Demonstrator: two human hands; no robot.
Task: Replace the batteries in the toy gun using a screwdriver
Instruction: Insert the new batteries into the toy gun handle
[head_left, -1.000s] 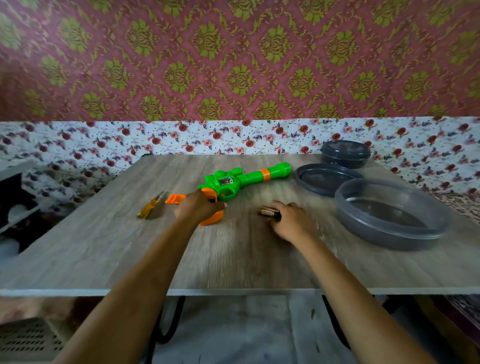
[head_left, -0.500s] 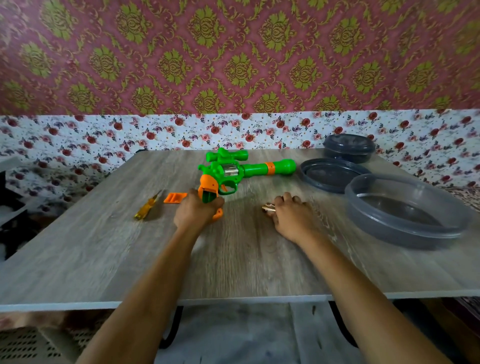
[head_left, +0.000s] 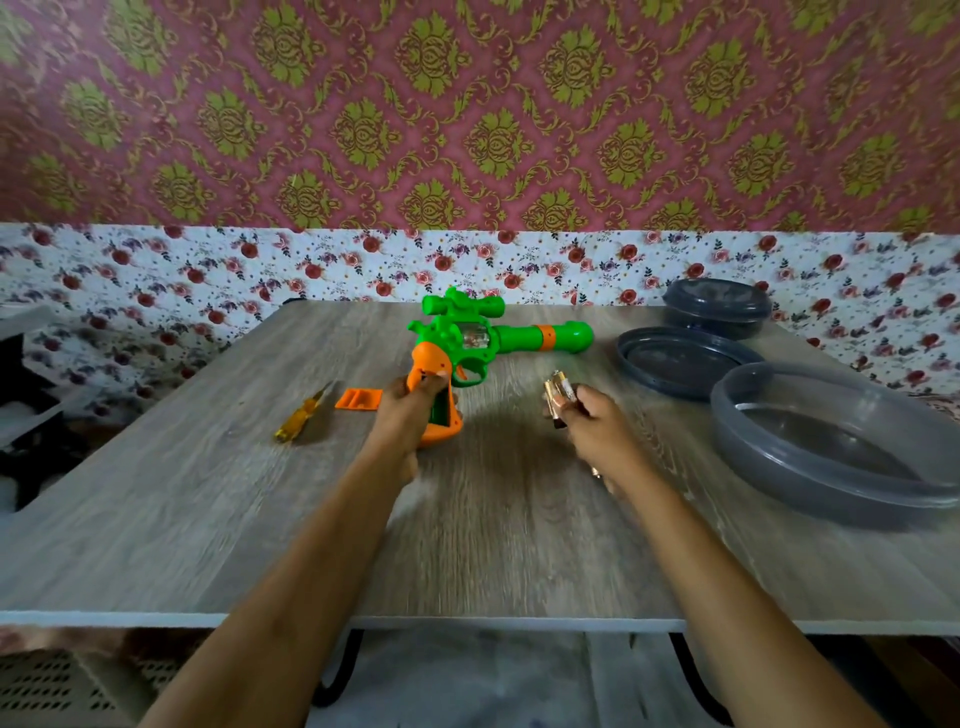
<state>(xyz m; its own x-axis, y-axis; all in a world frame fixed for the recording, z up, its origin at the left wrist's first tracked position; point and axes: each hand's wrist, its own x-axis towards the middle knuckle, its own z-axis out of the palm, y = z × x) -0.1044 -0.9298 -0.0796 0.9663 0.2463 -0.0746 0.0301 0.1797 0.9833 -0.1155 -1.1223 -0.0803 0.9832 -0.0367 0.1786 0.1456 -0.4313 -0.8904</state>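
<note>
A green toy gun (head_left: 511, 338) with an orange grip stands upright above the wooden table (head_left: 208, 493), barrel pointing right. My left hand (head_left: 408, 415) grips its orange handle, whose open battery slot faces me. My right hand (head_left: 592, 431) is raised off the table and pinches gold batteries (head_left: 558, 392) between its fingertips, just right of the gun's handle. The orange battery cover (head_left: 358, 400) lies flat left of my left hand. Further left lies a yellow-handled screwdriver (head_left: 298, 421).
A large grey round container (head_left: 841, 483) sits at the right edge, with a grey lid (head_left: 680, 361) behind it and a small closed grey tub (head_left: 717, 306) at the back. A floral wall runs behind the table.
My left hand tipped the gun from lying flat to upright and lifted it. My right hand closed on the batteries and raised them off the table.
</note>
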